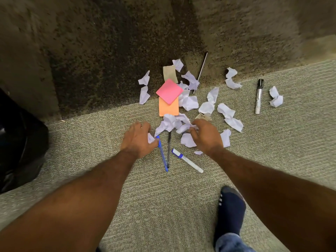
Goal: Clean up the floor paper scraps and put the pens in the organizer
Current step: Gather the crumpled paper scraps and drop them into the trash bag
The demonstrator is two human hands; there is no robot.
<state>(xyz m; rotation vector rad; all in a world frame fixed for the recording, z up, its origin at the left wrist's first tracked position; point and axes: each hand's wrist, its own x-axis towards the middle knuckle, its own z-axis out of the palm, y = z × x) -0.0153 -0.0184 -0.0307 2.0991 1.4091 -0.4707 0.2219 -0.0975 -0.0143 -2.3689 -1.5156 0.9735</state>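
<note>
while two pens [162, 154] lie on the carpet [145, 197] between them, the left hand [138, 140] grips a paper scrap [151, 138], the right hand [207, 137] clutches the scrap pile [171, 122]; black bag [18, 142] at left, contents hidden.

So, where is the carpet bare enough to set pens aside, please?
Bare beige carpet lies between the black bag and the left hand, and below the blue-capped white marker. Crowded between it and the right hand, around the crumpled white paper scraps and pink square note.
</note>
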